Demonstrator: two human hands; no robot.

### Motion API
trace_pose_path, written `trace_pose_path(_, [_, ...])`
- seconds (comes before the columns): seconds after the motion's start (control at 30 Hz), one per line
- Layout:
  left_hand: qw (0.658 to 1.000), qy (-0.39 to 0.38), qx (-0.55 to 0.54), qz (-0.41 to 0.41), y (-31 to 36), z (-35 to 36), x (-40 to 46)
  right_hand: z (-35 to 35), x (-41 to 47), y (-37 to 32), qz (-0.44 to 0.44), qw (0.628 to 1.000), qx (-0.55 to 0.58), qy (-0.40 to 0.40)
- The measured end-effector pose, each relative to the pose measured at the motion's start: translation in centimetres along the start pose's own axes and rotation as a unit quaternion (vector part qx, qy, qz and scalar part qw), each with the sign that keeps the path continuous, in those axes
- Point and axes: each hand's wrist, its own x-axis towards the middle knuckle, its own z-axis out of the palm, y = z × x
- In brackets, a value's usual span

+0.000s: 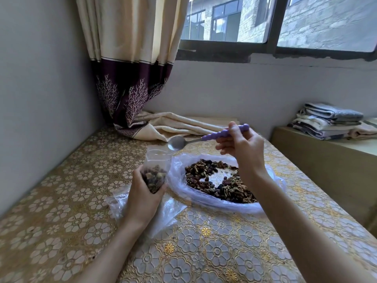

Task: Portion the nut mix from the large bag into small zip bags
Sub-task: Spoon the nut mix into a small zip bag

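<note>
A small zip bag (156, 172), partly filled with nut mix, is held upright above the table by the left hand (142, 198), whose fingers are curled round its lower half; its mouth is kept open and pointing up, seemingly so that it can take a spoonful. Just above and to the right of that mouth, a spoon (206, 138) with a purple beaded handle is pinched between the thumb and fingers of the right hand (241, 146). Its bowl looks empty and is tilted towards the bag. The large bag (224, 184) lies opened flat on the patterned tablecloth (81, 190), to the right of the left hand and beneath the right hand, with nuts spread inside, within easy reach for scooping. Clear plastic, possibly spare bags (165, 213), lies under the left wrist.
</note>
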Motion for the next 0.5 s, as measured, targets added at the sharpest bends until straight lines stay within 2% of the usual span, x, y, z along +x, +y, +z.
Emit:
trace_pose_path(0.1, [1.0, -0.005, -0.015, 0.0, 0.0, 0.0, -0.1, -2.7, 0.5, 1.4, 0.048, 0.997, 0.001, 0.06])
trace_pose_path(0.3, [1.0, -0.003, -0.016, 0.002, -0.4, 0.1, 0.1, -7.7, 0.8, 4.8, 0.093, 0.975, -0.154, 0.128])
trace_pose_path(0.5, [1.0, 0.001, 0.0, 0.015, -0.4, 0.2, 0.1, -9.2, 1.0, 6.1, 0.096, 0.962, -0.212, 0.146])
